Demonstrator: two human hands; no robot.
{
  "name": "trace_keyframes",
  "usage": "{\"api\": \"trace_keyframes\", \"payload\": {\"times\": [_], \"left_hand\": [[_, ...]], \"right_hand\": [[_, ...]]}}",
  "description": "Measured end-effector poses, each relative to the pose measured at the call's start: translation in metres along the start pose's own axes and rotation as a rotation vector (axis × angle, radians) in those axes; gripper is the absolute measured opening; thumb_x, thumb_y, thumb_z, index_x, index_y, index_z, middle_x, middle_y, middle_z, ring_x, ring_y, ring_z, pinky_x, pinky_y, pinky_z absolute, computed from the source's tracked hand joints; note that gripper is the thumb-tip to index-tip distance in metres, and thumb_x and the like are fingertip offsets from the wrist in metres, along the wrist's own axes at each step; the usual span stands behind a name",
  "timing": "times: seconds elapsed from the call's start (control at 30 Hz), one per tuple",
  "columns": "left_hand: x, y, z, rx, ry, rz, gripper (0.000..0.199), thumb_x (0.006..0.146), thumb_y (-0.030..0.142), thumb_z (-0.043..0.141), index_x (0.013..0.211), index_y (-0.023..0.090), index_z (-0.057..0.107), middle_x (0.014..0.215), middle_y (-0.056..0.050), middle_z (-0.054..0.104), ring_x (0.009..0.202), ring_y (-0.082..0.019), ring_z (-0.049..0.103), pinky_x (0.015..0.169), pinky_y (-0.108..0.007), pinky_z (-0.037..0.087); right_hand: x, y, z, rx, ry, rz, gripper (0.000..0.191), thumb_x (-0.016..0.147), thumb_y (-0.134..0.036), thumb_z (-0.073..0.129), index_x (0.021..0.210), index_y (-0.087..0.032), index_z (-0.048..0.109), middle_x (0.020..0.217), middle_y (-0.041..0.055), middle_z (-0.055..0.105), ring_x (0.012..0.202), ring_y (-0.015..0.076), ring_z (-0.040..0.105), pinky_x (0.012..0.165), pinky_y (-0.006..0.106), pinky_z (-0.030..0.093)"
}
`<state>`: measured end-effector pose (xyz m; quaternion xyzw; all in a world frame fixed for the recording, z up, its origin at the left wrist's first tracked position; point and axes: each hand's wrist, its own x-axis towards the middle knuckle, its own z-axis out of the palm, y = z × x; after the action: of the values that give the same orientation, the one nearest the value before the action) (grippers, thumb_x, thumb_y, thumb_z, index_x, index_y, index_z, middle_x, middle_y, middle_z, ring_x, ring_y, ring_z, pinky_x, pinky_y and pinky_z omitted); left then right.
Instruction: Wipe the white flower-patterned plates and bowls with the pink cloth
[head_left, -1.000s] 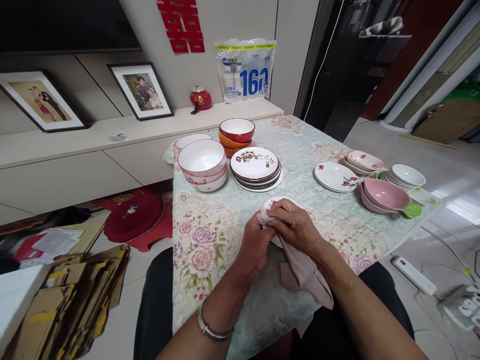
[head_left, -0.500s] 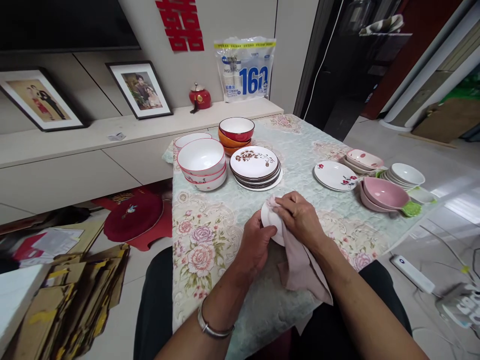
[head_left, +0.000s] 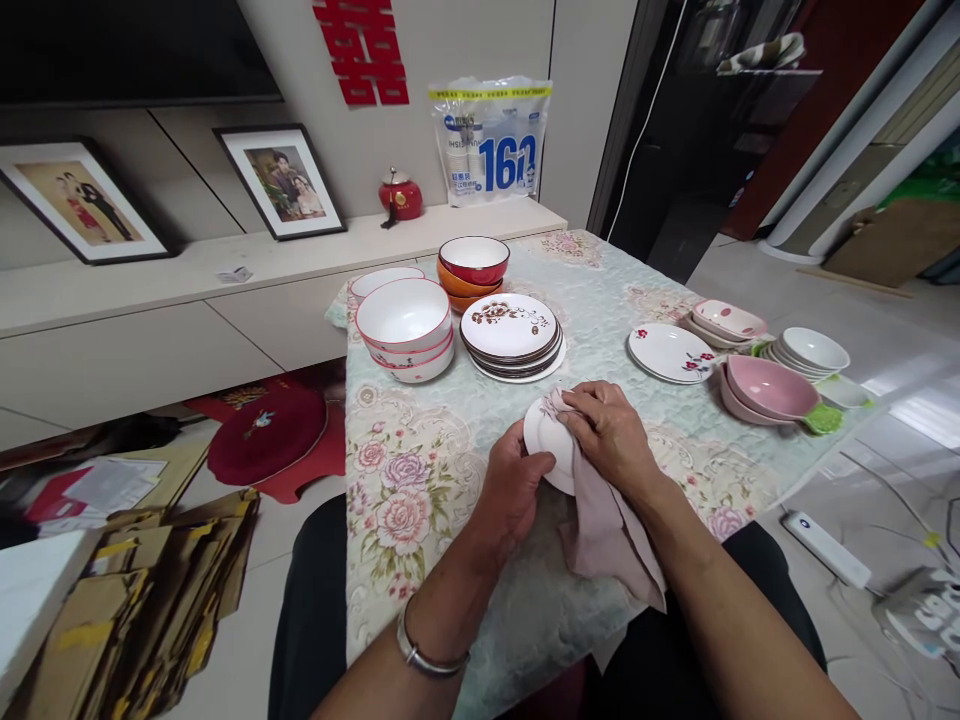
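A small white plate (head_left: 551, 455) is tilted above the near part of the table, gripped at its left edge by my left hand (head_left: 516, 485), thumb over its face. My right hand (head_left: 611, 435) is closed on a pale pink cloth (head_left: 607, 530), pressed to the plate's upper right rim. The cloth's loose end hangs down toward my lap. Beyond my hands stands a stack of brown-flowered plates (head_left: 510, 328). Left of it are white bowls with red rims (head_left: 405, 315), and behind it are red and orange bowls (head_left: 474, 262).
On the table's right lie flowered plates (head_left: 670, 350), pink leaf-handled dishes (head_left: 772, 388), spotted dishes (head_left: 727, 318) and small white bowls (head_left: 814, 348). A floral cloth (head_left: 405, 480) covers the table. Flattened cardboard (head_left: 150, 590) and a red stool (head_left: 266, 435) are at left; a power strip (head_left: 825, 547) lies right.
My right hand and the cloth have shifted slightly to the right along the plate's rim, uncovering more of its face. My left hand keeps its hold almost unmoved.
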<state>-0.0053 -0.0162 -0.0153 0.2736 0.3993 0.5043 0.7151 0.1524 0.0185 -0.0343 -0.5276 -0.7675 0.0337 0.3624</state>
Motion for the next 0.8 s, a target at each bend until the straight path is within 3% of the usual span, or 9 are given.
{"api": "trace_keyframes", "payload": {"times": [0.27, 0.53, 0.67, 0.8], "left_hand": [[-0.001, 0.0, 0.0, 0.009, -0.014, 0.018, 0.056, 0.051, 0.007, 0.058, 0.104, 0.015, 0.071, 0.082, -0.001, 0.072, 0.075, -0.019, 0.063, 0.071, -0.03, 0.048], [0.0, -0.004, -0.002, 0.044, 0.003, 0.056, 0.039, 0.053, 0.006, 0.058, 0.089, 0.016, 0.068, 0.073, 0.001, 0.064, 0.068, -0.014, 0.055, 0.061, -0.024, 0.041], [0.0, -0.005, -0.003, 0.03, -0.029, 0.042, 0.05, 0.053, 0.005, 0.056, 0.099, 0.016, 0.07, 0.078, 0.0, 0.068, 0.068, -0.014, 0.056, 0.062, -0.025, 0.042], [0.0, -0.002, -0.001, 0.02, -0.036, 0.015, 0.056, 0.051, 0.006, 0.056, 0.104, 0.015, 0.071, 0.08, -0.001, 0.071, 0.07, -0.017, 0.059, 0.065, -0.028, 0.045]], "right_hand": [[-0.001, 0.0, -0.003, -0.199, 0.097, 0.069, 0.023, 0.095, -0.028, 0.057, 0.104, -0.019, 0.076, 0.095, 0.0138, 0.061, 0.09, 0.0293, 0.051, 0.078, 0.047, 0.049], [0.001, -0.027, -0.004, 0.082, -0.105, -0.165, 0.025, 0.099, -0.026, 0.052, 0.116, -0.023, 0.07, 0.108, 0.0108, 0.064, 0.102, 0.0255, 0.055, 0.087, 0.043, 0.051], [0.002, -0.012, -0.004, -0.021, -0.048, -0.028, 0.026, 0.098, -0.029, 0.056, 0.117, -0.024, 0.072, 0.113, 0.0117, 0.066, 0.106, 0.0294, 0.055, 0.09, 0.049, 0.048], [0.001, 0.003, -0.006, 0.104, -0.07, 0.099, 0.028, 0.097, -0.029, 0.055, 0.119, -0.022, 0.072, 0.103, 0.0098, 0.069, 0.098, 0.0253, 0.063, 0.086, 0.041, 0.051]]}}
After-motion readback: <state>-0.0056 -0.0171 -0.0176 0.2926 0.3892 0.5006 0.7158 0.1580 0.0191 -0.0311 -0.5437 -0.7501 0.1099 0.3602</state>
